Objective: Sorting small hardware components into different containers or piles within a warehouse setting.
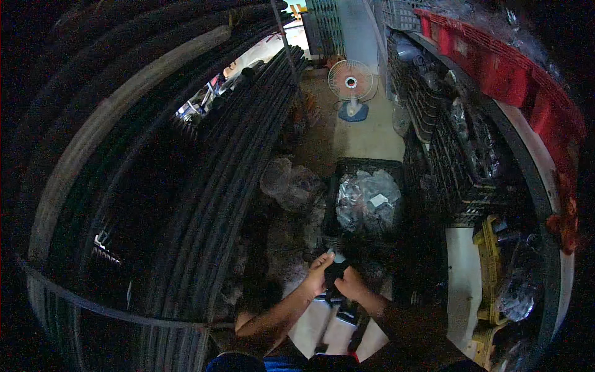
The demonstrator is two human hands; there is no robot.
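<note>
My left hand (318, 273) is closed around a small dark part with a pale grey end (337, 255), its thumb along the top. From the other side, my right hand (352, 282) grips the lower, dark portion of the same part; the dim light hides its exact kind. Just beyond my hands stands a black crate (396, 163) holding clear plastic bags (367, 197). Below my wrists, several dark tools or parts (346, 314) lie on a pale surface (304, 334); their shapes are hard to tell.
Long dark pipes or bars (228, 172) fill racks on the left. A pedestal-style fan (351, 83) stands on the floor ahead. Stacked black crates (446, 158), a yellow crate (488, 274) and red crates (502, 79) line the right side. Clear plastic bags (290, 181) lie left of the black crate.
</note>
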